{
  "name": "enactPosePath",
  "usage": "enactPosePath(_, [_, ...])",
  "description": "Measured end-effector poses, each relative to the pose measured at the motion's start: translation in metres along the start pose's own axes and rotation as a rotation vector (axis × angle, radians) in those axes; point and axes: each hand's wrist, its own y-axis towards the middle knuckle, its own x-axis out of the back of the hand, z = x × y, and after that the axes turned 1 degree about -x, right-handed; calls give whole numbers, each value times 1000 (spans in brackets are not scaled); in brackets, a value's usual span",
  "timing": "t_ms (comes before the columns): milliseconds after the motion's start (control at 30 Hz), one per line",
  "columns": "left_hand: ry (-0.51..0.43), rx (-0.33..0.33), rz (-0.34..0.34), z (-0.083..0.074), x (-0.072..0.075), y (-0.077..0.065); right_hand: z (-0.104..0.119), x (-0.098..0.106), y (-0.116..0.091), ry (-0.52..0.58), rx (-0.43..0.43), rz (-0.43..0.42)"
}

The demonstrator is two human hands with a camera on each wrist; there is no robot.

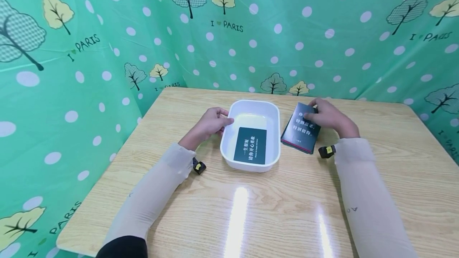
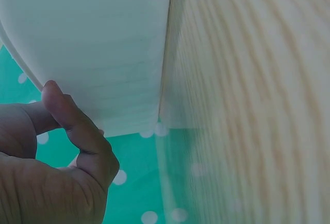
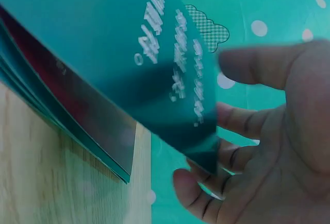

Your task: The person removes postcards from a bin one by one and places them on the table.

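Observation:
A white plastic tub (image 1: pixel 253 109) stands near the middle of the table, with a dark green card (image 1: pixel 250 146) printed in white characters lying on its floor. My left hand (image 1: pixel 212 122) pinches the tub's left rim, thumb on top; the left wrist view shows the tub's outer wall (image 2: pixel 93 59) beside the fingers. To the tub's right lies a stack of similar cards (image 3: pixel 67 123). My right hand (image 1: pixel 328 115) holds the top card (image 1: pixel 299 128) by its far right edge. In the right wrist view this card is tilted up, with a gap between it and the stack.
The light wood table (image 1: pixel 287 210) reaches a green dotted curtain (image 1: pixel 294 51) at its back and left edges. A small black device with a yellow mark (image 1: pixel 199 166) sits at the left wrist, and a matching device (image 1: pixel 326 151) at the right.

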Motion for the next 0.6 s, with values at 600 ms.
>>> enactPosePath(600, [2,0,5,-1,0,-1,-9,-13,7,-141,-52,72])
